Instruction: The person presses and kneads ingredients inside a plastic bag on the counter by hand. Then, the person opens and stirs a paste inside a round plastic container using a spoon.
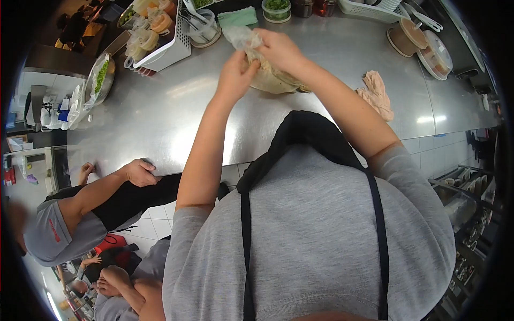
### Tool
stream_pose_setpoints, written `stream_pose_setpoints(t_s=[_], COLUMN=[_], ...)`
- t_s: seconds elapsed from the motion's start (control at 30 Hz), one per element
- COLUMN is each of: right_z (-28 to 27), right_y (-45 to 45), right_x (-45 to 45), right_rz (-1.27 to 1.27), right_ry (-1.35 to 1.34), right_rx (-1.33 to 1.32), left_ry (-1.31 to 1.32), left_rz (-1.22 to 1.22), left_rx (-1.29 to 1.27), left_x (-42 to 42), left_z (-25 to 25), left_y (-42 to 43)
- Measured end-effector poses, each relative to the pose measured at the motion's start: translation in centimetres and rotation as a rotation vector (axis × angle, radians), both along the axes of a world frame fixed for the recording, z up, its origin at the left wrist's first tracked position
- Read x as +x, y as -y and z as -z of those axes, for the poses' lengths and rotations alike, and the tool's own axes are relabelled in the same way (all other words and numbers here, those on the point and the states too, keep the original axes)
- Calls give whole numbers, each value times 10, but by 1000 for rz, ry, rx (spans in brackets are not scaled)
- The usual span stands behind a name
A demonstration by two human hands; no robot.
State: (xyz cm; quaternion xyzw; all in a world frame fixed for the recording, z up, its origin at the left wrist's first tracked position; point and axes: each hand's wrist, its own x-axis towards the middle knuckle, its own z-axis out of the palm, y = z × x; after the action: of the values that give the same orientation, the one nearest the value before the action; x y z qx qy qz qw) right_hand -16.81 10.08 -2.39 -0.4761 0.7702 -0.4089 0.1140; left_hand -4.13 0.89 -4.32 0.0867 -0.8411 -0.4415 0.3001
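Nearest, a grey shirt (316,230) and black apron (313,128) stand up to the metal table (139,115), with a co-worker's hand (141,173) at its near edge, off to the left. A pink cloth (376,95) lies crumpled on the right, apart from a filled, yellowish plastic bag (273,81) on the table. Just past the bag's bulk, the left hand (237,75) and right hand (281,51) are both closed on its gathered top; I cannot tell whether it is knotted. Beyond, a green cloth (238,17) lies between a utensil tub (206,37) and a tub of greens (276,14).
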Motion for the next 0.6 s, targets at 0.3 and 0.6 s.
stream_pose_setpoints(t_s=[0.3, 0.6], right_z=[38, 36], right_y=[15, 13], right_x=[6, -13], right_rz=[16, 10], right_ry=[-107, 90], right_rx=[145, 10], left_ry=[259, 50], left_rz=[-154, 99], left_rx=[-135, 484], left_x=[0, -1], left_z=[30, 37], left_y=[8, 16])
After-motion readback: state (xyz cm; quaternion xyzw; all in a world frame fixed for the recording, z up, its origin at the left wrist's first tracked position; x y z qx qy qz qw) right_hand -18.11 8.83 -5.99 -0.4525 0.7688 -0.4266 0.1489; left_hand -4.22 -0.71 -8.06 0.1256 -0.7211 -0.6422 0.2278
